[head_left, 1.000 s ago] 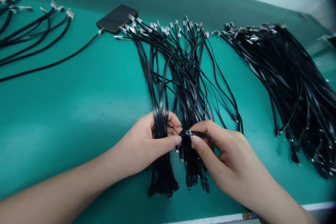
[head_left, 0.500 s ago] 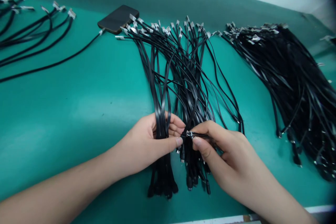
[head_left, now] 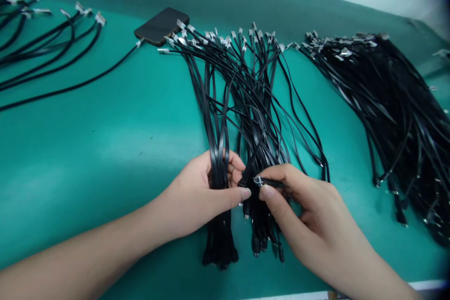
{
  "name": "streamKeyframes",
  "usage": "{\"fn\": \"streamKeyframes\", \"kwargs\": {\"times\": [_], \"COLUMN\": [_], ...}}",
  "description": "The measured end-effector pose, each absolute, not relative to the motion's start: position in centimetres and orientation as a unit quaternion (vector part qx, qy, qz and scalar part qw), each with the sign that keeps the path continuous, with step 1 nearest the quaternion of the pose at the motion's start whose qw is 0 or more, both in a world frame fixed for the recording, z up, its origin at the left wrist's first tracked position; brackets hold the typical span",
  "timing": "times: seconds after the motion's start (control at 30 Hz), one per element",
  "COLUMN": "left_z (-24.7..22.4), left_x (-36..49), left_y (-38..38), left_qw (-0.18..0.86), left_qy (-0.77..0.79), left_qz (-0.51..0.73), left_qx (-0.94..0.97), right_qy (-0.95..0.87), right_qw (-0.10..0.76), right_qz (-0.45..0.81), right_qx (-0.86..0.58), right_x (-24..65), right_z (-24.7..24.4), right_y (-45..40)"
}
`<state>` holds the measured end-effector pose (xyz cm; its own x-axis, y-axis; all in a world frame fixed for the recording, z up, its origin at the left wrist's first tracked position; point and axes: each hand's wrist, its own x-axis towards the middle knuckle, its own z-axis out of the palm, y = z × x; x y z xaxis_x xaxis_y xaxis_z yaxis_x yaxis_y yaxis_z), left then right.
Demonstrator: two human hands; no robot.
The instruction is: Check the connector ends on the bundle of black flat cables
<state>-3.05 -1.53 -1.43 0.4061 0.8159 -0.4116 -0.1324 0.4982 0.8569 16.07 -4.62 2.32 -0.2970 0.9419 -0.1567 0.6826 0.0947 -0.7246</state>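
The left hand (head_left: 197,192) is closing around light, limp flat cables (head_left: 218,168) on the counter (head_left: 87,150) at lower center, while the right hand (head_left: 309,215) is pinching a metal connector (head_left: 258,181), likely the firmest hold point.

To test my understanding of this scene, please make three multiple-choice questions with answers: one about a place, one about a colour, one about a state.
1. Where does the black smartphone lie?
A) at the near edge of the bench
B) beside the tips of the middle cable bundle
C) on the floor

2. What colour is the bench surface?
A) red
B) grey
C) teal

3. What is the right hand doing?
A) resting flat
B) holding the smartphone
C) pinching one cable's metal end between its fingers

Answers:
1. B, the phone lies just past the metal tips.
2. C, teal shows around the cables.
3. C, the metal end sits between the fingers.
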Motion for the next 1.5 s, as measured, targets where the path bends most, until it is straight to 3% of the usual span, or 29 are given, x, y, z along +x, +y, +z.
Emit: {"fn": "streamKeyframes", "kwargs": {"times": [1.2, 1.5], "left_z": [-1.6, -1.9], "left_x": [-3.1, -3.8], "left_y": [-1.7, -1.8], "left_qw": [0.741, 0.734], "left_qy": [0.453, 0.416], "left_qz": [0.297, 0.295], "left_qx": [0.396, 0.448], "right_qy": [-0.751, -0.695], "right_qw": [0.187, 0.402], "right_qz": [0.353, 0.253], "right_qx": [-0.526, -0.541], "right_x": [16.1, 17.3], "right_z": [2.1, 1.8], "right_y": [-4.7, -5.0]}}
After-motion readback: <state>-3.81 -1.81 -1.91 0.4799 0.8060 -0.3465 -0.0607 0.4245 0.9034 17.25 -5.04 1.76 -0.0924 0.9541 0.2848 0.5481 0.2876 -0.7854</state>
